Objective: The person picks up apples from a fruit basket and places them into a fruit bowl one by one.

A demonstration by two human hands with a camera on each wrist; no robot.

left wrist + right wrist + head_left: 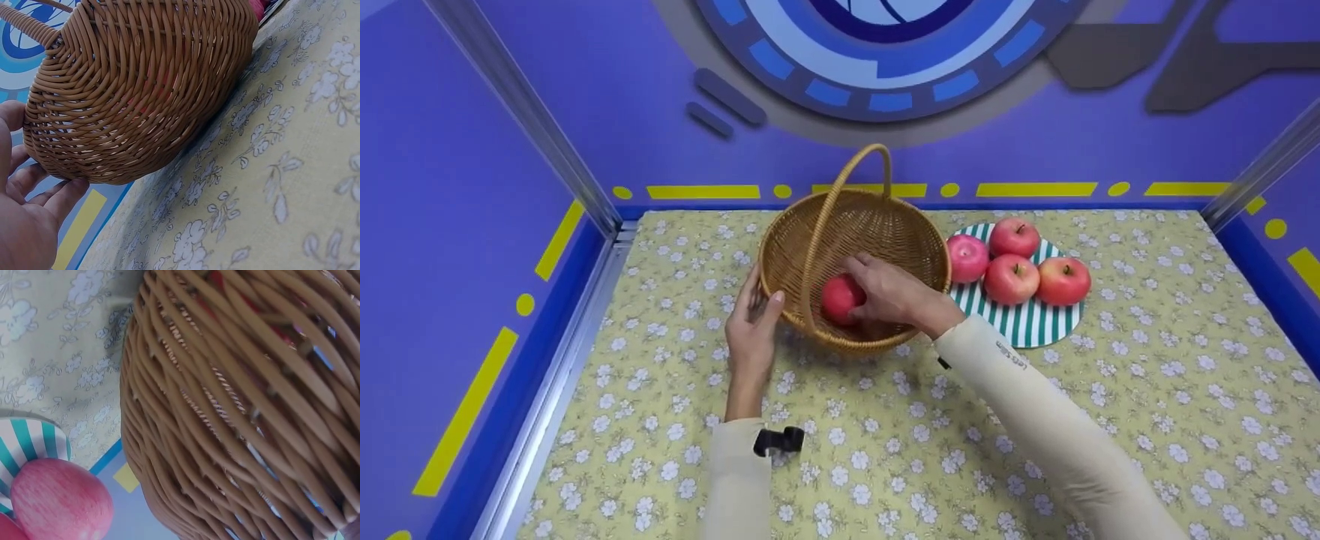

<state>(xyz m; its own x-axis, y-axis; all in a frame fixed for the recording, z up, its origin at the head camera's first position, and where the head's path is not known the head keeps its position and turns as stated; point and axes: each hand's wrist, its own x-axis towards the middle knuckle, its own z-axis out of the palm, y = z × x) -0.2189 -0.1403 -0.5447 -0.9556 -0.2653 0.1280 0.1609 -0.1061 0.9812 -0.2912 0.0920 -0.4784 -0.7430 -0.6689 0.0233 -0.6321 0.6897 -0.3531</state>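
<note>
In the head view, a brown wicker basket (793, 238) with a tall arched handle (826, 217) stands near the back of the table. My left hand (751, 330) holds its left rim, thumb over the edge and fingers along the outer wall. The left wrist view has those fingers (64, 197) against the weave. Reaching inside over the right rim, my right hand (889, 292) grips a red apple (838, 300) low in the basket, fingers at its far side and thumb at the near side. From the right wrist, the basket wall (225, 410) hides that hand.
Right of the basket, a green-and-white striped round mat (1039, 330) bears several red apples (1012, 279), one (967, 259) close to the basket's rim. A floral cloth (847, 465) covers the table. Blue panels (607, 112) stand behind and at both sides.
</note>
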